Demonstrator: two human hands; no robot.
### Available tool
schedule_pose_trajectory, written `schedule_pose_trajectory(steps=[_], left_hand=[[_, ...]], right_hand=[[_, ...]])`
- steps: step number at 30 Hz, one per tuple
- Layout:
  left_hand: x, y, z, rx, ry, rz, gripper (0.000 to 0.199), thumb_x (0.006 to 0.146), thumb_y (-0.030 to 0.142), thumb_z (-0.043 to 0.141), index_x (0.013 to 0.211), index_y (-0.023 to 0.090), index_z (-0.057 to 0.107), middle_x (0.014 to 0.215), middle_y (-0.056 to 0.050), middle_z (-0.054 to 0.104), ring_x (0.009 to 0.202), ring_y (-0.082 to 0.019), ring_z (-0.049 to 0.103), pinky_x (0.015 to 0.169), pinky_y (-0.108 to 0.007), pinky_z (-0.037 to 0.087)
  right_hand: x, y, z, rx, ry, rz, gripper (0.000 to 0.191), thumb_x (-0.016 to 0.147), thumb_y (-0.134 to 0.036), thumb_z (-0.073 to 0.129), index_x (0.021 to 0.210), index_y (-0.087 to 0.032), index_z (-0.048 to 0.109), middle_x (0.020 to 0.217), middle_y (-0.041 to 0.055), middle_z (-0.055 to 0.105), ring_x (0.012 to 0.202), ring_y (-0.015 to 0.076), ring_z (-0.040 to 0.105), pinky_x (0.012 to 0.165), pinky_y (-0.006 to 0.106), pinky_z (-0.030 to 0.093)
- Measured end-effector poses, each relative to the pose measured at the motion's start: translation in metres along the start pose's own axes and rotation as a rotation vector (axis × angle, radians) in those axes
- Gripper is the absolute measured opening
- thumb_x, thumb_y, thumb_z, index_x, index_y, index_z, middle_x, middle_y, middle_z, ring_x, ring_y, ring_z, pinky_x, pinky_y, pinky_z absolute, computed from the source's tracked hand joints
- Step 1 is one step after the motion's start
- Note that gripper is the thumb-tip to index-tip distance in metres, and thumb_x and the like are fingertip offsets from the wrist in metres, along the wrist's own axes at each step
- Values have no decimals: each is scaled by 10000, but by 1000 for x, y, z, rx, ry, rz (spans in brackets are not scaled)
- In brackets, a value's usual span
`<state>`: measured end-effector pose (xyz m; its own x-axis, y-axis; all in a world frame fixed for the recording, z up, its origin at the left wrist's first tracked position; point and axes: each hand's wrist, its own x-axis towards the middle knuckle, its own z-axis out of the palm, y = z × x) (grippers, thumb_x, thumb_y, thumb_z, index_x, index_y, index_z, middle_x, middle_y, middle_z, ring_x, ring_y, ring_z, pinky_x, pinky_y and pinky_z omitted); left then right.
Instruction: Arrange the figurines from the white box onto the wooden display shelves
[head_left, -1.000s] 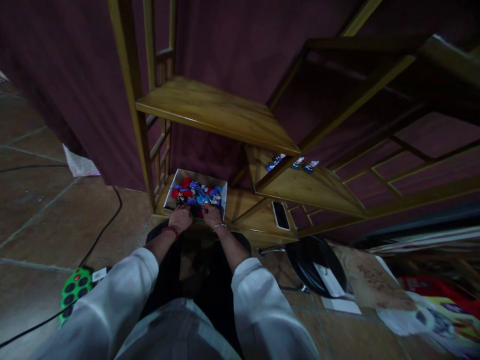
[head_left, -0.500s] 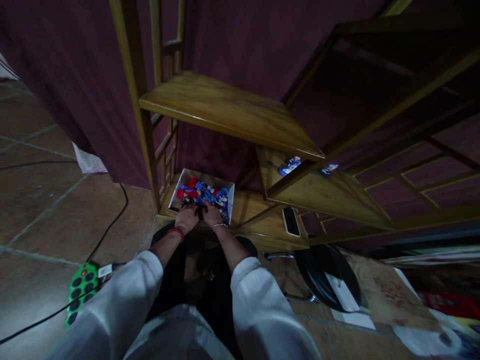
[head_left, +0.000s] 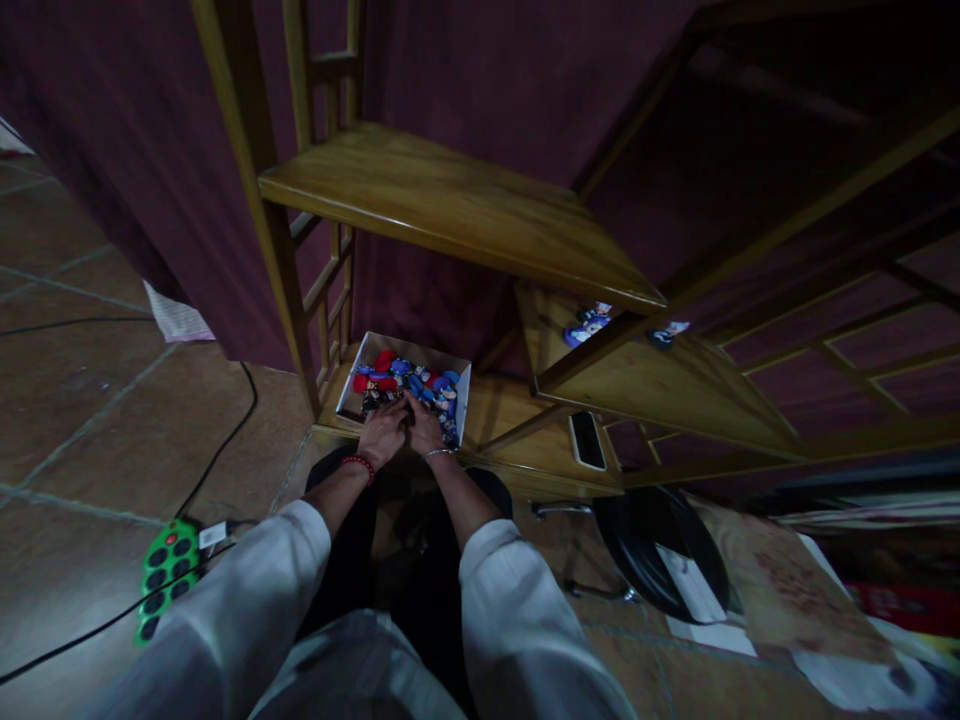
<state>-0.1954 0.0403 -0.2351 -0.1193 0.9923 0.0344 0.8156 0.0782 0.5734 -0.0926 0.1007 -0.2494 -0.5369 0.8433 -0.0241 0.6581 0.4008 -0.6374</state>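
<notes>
A shallow white-rimmed box [head_left: 466, 385] stands on the low wooden shelf. Inside lie several small figurines [head_left: 405, 375] in red, blue, purple and black. My left hand [head_left: 384, 432], with a red bead bracelet, reaches over the box's near edge, its fingers bent together. Close beside it is my right hand [head_left: 425, 428], with a silver bracelet, index finger and thumb toward the left hand's fingertips. The fingertips meet above the near figurines. Whatever sits between them is too small and dark to make out.
An upper shelf board [head_left: 450, 210] juts out above the box. Figurines [head_left: 589, 325] stand on the middle shelf [head_left: 675, 390] at right. A phone [head_left: 586, 440] lies on the low shelf. A black round stool [head_left: 652, 550] stands right; a green power strip [head_left: 166, 570] with cables lies left.
My hands have drawn closer together at the box's near edge. A dark, purple-topped item seen between them earlier no longer shows clearly. The view has shifted slightly.
</notes>
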Motion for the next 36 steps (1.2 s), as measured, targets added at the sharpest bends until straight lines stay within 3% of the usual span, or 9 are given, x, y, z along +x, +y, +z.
schedule_pose_trajectory(steps=[7, 13, 19, 26, 30, 36], left_hand=[[-2, 7, 9, -126, 121, -79, 403, 723, 80, 399, 1071, 144, 591, 1275, -72, 509, 1193, -178, 432, 1036, -352, 303], [-4, 6, 13, -209, 206, -161, 493, 717, 97, 433, 1208, 102, 475, 1199, -111, 556, 1130, -202, 491, 999, -328, 360], [-12, 10, 15, -204, 206, -84, 568, 750, 149, 453, 1306, 90, 355, 1237, -141, 516, 1166, -216, 458, 980, -340, 376], [-14, 8, 11, -234, 207, -109, 404, 785, 122, 422, 1182, 134, 498, 1189, -130, 556, 1115, -201, 504, 954, -318, 385], [-14, 6, 6, -289, 192, -192, 307, 820, 149, 393, 1067, 136, 575, 1080, -125, 618, 1030, -203, 558, 909, -317, 408], [-13, 0, -4, -705, 300, -449, 200, 776, 147, 480, 918, 134, 621, 893, -96, 664, 941, -218, 597, 876, -356, 427]], right_hand=[[1, 6, 3, 120, 100, 10, 479, 756, -110, 476, 1230, -182, 486, 1241, 48, 541, 1121, 119, 503, 982, 233, 359], [-5, 4, -8, 178, 220, 170, 385, 801, -122, 401, 1128, -227, 574, 1038, 8, 658, 940, 113, 600, 897, 251, 432], [-13, -11, -14, 205, 233, 141, 306, 798, -146, 426, 1009, -204, 639, 1014, 11, 666, 906, 107, 607, 856, 214, 447], [-21, -29, -26, 65, 108, 107, 337, 783, -150, 459, 1062, -266, 609, 1030, -18, 658, 902, 112, 605, 884, 243, 437], [-25, -31, -27, 25, 67, 74, 348, 776, -124, 461, 1061, -257, 610, 1092, -5, 635, 930, 122, 601, 892, 241, 434], [-30, -30, -21, 54, 95, 94, 433, 788, -103, 439, 1207, -188, 504, 998, 23, 679, 887, 119, 622, 851, 236, 464]])
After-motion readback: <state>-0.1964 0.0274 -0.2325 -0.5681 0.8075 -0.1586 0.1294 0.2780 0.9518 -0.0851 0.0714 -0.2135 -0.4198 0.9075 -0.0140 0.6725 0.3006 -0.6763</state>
